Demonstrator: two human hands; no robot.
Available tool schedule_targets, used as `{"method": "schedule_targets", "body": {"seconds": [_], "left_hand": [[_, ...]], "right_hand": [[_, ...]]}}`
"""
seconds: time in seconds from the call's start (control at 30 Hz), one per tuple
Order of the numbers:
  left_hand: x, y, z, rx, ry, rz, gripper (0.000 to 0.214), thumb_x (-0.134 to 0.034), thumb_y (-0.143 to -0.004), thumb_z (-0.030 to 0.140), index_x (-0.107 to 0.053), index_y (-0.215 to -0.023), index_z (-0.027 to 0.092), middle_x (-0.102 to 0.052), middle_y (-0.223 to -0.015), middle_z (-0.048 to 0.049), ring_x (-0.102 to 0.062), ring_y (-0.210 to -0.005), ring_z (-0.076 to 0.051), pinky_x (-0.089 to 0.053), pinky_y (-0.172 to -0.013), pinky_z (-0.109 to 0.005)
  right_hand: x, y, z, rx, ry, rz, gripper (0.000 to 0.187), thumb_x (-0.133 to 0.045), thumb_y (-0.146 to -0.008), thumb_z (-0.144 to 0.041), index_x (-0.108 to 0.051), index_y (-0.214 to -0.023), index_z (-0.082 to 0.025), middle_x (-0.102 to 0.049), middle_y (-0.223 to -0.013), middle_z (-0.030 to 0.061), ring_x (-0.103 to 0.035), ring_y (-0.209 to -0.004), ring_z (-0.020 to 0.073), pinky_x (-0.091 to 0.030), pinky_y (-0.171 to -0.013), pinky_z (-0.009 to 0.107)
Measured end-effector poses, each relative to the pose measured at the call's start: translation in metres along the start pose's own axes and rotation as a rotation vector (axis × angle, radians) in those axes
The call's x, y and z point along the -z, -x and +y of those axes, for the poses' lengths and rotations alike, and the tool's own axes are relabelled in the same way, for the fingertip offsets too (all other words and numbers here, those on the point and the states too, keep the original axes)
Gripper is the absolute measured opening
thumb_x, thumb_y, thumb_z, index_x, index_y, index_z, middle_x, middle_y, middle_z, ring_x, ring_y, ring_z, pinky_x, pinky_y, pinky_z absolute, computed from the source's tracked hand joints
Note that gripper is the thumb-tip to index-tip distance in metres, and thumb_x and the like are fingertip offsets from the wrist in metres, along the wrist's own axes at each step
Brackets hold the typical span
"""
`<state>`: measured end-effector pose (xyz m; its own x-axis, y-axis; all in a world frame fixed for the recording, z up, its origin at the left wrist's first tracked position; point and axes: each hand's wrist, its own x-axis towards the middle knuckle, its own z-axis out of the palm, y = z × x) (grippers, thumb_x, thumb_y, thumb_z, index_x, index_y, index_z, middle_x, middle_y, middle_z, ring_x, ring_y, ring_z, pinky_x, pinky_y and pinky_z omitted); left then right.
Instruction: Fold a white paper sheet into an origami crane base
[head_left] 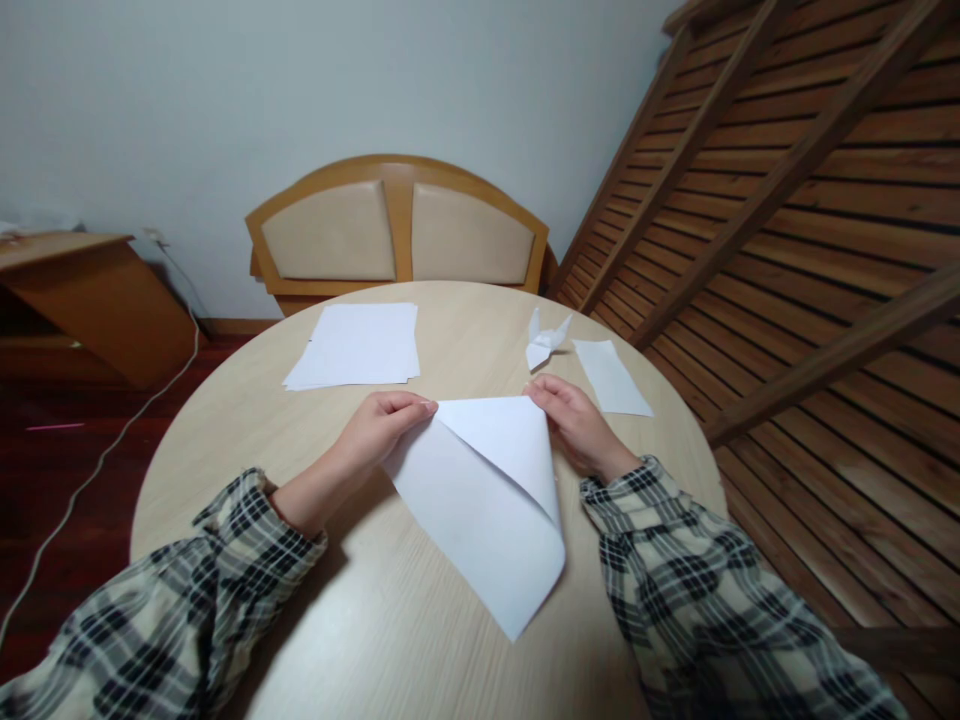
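A white sheet of paper is held up off the table between my two hands, its top right part folded over into a loose triangular flap. My left hand pinches the upper left corner between thumb and fingers. At the upper right corner, my right hand grips the paper in the same way. The right side of the sheet curves in a soft bend, and its lower point hangs toward me. Beyond my right hand stands a folded paper crane.
A stack of white paper lies at the back left of the round table. On the right is a paper strip. Behind the table stands a padded wooden headboard; slatted wood leans at the right. A cable crosses the floor.
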<state>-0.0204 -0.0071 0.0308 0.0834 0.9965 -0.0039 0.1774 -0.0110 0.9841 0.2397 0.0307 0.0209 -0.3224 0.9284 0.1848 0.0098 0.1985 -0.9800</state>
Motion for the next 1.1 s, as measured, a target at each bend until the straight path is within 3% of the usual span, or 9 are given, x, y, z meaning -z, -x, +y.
{"method": "schedule_targets", "body": {"seconds": [0.1,0.17,0.27,0.37,0.57,0.8,1.1], "left_hand": [[0.001,-0.002,-0.006,-0.054,0.000,0.060,0.024,-0.066,-0.076,0.038,-0.067,-0.066,0.016,-0.060,-0.063,-0.0026,-0.047,-0.053,-0.012,-0.033,-0.046,-0.023],[0.002,-0.003,-0.009,-0.099,-0.017,0.098,0.026,-0.066,-0.078,0.040,-0.066,-0.067,0.016,-0.059,-0.065,-0.0024,-0.047,-0.055,-0.012,-0.034,-0.047,-0.023],[0.002,-0.003,-0.012,-0.145,-0.057,0.130,0.028,-0.065,-0.079,0.041,-0.066,-0.069,0.015,-0.060,-0.067,-0.0026,-0.048,-0.058,-0.012,-0.035,-0.049,-0.024],[0.001,-0.003,-0.012,-0.168,-0.066,0.146,0.028,-0.064,-0.080,0.041,-0.065,-0.069,0.016,-0.059,-0.068,-0.0027,-0.048,-0.060,-0.013,-0.036,-0.050,-0.024],[-0.001,-0.006,-0.016,-0.156,-0.093,0.173,0.029,-0.062,-0.080,0.041,-0.063,-0.064,0.017,-0.057,-0.065,-0.0022,-0.047,-0.059,-0.013,-0.035,-0.051,-0.025],[-0.005,-0.006,-0.015,-0.036,-0.046,0.140,0.027,-0.063,-0.076,0.041,-0.062,-0.065,0.017,-0.057,-0.062,-0.0018,-0.048,-0.053,-0.012,-0.034,-0.047,-0.024],[-0.004,-0.004,-0.013,-0.031,-0.056,0.122,0.027,-0.063,-0.077,0.041,-0.061,-0.066,0.017,-0.056,-0.061,-0.0008,-0.047,-0.050,-0.011,-0.031,-0.044,-0.023]], "right_hand": [[-0.004,0.000,0.003,-0.134,-0.192,0.046,0.037,-0.067,-0.080,-0.050,-0.051,-0.103,-0.026,-0.053,-0.076,-0.0037,-0.051,-0.064,0.0118,-0.043,-0.059,0.025],[-0.007,0.000,0.004,-0.209,-0.265,0.004,0.045,-0.067,-0.080,-0.049,-0.049,-0.114,-0.026,-0.060,-0.085,-0.0002,-0.058,-0.072,0.0141,-0.050,-0.066,0.028],[-0.012,0.002,0.004,-0.266,-0.286,-0.135,0.041,-0.065,-0.081,-0.050,-0.055,-0.108,-0.022,-0.067,-0.097,0.0072,-0.064,-0.083,0.0182,-0.055,-0.078,0.033],[-0.017,0.005,0.001,-0.325,-0.299,-0.206,0.037,-0.068,-0.080,-0.043,-0.058,-0.107,-0.019,-0.069,-0.100,0.0098,-0.067,-0.085,0.0203,-0.057,-0.079,0.035],[-0.018,0.004,-0.002,-0.387,-0.320,-0.087,0.034,-0.074,-0.075,-0.024,-0.061,-0.106,-0.018,-0.072,-0.100,0.0091,-0.069,-0.079,0.0183,-0.059,-0.069,0.031],[-0.016,0.003,0.001,-0.358,-0.260,-0.017,0.030,-0.075,-0.075,-0.024,-0.064,-0.103,-0.019,-0.073,-0.097,0.0073,-0.068,-0.070,0.0174,-0.058,-0.061,0.031],[-0.017,0.004,0.000,-0.320,-0.211,-0.027,0.028,-0.074,-0.076,-0.026,-0.064,-0.102,-0.018,-0.074,-0.092,0.0068,-0.069,-0.071,0.0176,-0.057,-0.060,0.030]]}}
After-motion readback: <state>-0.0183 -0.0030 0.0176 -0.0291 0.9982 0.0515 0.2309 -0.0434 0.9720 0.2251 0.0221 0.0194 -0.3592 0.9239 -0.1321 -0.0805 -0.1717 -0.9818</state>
